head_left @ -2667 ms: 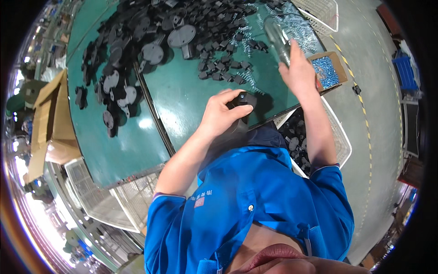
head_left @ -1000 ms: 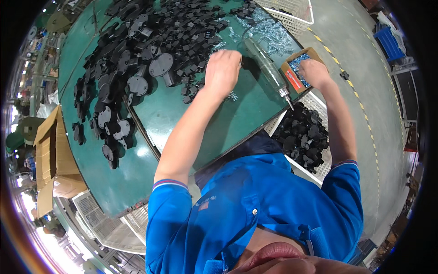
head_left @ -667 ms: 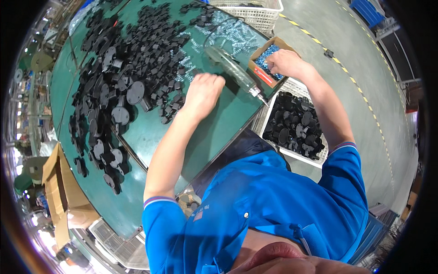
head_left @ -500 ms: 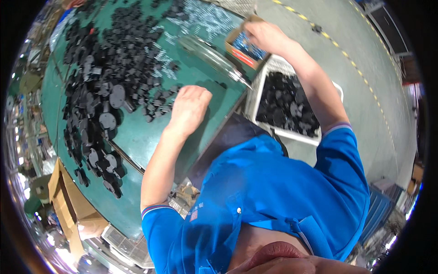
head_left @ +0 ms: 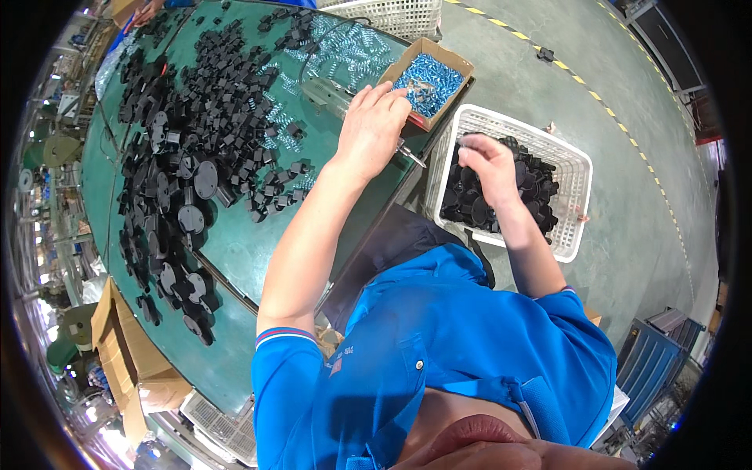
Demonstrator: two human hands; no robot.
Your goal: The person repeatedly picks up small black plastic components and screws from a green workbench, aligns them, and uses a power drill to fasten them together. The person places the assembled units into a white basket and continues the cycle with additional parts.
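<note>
The left hand [head_left: 374,129] masks the middle of the powered screwdriver [head_left: 325,95], which lies on the tabletop [head_left: 235,244]; I see only its green body toward 10 o'clock and its bit toward 5. The fingers are bent, but whether they grip anything I cannot tell. The right hand [head_left: 495,168] is curled, thumb near forefinger — what it may pinch is too small and blurred for me to make out. At the 10 o'clock rim, a co-worker's hand [head_left: 146,12] is cut off.

Half a second earlier, I had the right hand in the cardboard box [head_left: 462,77]; now it is over the white basket [head_left: 577,186], hiding some black parts [head_left: 475,210] inside. The left hand has shifted toward 1 o'clock, onto the screwdriver.

From the left hand, the box of blue screws [head_left: 431,72] sits just beside at 1 o'clock — between hand and floor — with loose springs [head_left: 354,52] at 12 and heaped black pieces [head_left: 227,86] at 10. An open carton [head_left: 129,345] stands at 8.
</note>
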